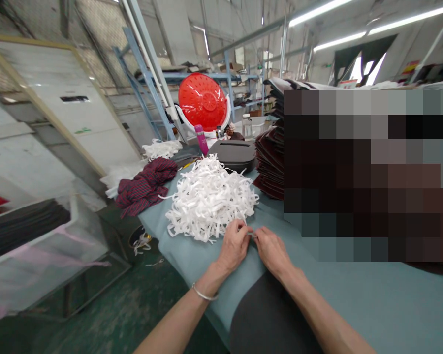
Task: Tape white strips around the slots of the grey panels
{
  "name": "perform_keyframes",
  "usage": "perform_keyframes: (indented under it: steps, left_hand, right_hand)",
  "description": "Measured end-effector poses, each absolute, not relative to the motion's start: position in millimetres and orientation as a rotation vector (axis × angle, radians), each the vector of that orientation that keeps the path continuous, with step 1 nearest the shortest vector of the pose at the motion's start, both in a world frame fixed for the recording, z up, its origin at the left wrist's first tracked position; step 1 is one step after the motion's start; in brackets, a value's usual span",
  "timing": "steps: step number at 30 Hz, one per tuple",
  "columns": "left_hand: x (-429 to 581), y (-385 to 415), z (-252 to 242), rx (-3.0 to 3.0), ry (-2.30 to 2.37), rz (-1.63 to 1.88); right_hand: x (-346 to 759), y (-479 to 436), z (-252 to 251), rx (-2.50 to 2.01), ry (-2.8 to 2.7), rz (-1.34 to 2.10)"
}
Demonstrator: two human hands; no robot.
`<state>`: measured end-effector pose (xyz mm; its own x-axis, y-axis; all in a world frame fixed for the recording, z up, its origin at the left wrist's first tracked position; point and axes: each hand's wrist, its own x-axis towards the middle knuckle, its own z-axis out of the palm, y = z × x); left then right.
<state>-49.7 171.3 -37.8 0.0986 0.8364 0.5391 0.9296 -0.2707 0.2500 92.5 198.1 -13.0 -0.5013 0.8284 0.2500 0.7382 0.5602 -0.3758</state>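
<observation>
A heaped pile of narrow white fabric strips [212,199] lies on a table covered with blue-grey cloth [354,305]. At the pile's near right edge, my left hand [236,246] is closed in a pinch, with its thumb and fingertips together. My right hand [273,251] pinches just to the right, its fingertips almost meeting those of the left. A thin pale strip [251,235] shows between the two hands, mostly hidden by the fingers. Under my right forearm lies a dark grey rounded piece [266,319].
Stacked dark brown pieces [270,162] stand right of the pile, beside a blurred-out area. Behind are a black case [232,153], a pink bottle [201,139] and a red basin [203,102]. A striped cloth [147,184] hangs at the left edge; a white bin [84,236] stands beyond.
</observation>
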Motion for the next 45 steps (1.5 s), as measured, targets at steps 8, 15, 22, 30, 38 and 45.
perform_keyframes:
  steps: [8, 15, 22, 30, 38, 45]
  left_hand:
    - [-51, 192, -38, -2.021, -1.950, -0.879]
    - [-47, 195, -21, -1.914, -2.058, -0.928]
    - [21, 114, -2, -2.957, -1.500, -1.012]
    - [27, 85, -32, -2.766, -1.839, -1.008]
    - [57, 65, 6, -2.955, -1.407, -0.874]
    - [38, 61, 4, -3.273, -1.579, -0.619]
  right_hand:
    - [137, 168, -10, -1.497, -2.337, 0.373]
    - [214, 134, 7, -1.773, -2.241, 0.384]
    - [247, 26, -15, -1.724, -1.888, 0.717]
    - [266, 17, -26, -1.795, -1.840, 0.635]
    - [231, 33, -6, -1.396, -1.996, 0.650]
    - [299, 13, -4, -1.749, -1.842, 0.629]
